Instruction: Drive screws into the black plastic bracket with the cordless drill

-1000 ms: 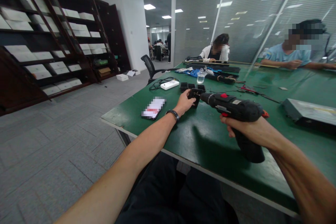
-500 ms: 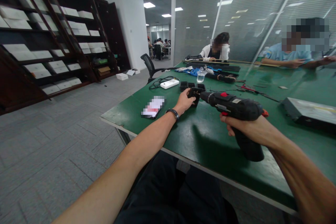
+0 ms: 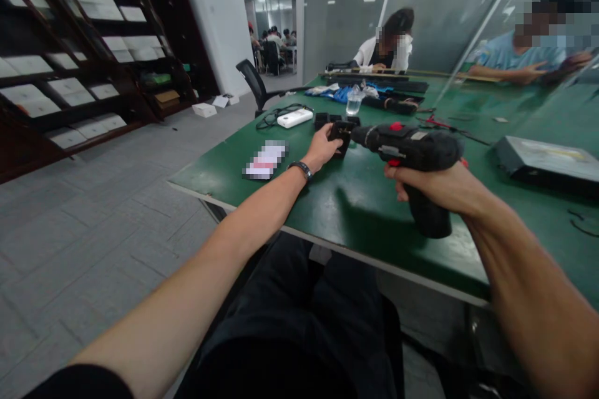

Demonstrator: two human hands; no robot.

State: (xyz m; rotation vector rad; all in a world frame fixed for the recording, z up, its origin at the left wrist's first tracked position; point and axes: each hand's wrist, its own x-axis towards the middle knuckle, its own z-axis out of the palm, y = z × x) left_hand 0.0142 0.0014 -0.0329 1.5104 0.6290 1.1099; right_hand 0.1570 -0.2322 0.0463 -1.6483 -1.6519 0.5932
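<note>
My right hand (image 3: 421, 181) is wrapped round the handle of a black cordless drill (image 3: 412, 144) with red switches. Its chuck points left, at a small black block-like part (image 3: 342, 137) that my left hand (image 3: 322, 148) grips by its left side. The tip of the drill meets or nearly meets this part; whether they touch I cannot tell. Just behind my left hand lie more black parts (image 3: 325, 118) of a similar look. A phone (image 3: 266, 161) with a lit screen rests on the green table (image 3: 299, 206), left of my left hand.
Behind my hands are a white device (image 3: 294, 117) with a black cable, a clear plastic cup (image 3: 354, 102) and dark strips (image 3: 393, 86). A flat metal-topped box (image 3: 552, 159) stands at the right. Two people sit across the table. An office chair (image 3: 255, 84) is at the far left corner.
The view has tipped downward, so the table and both hands appear higher. My hands keep their holds on the drill and the black part, with little change between them.
</note>
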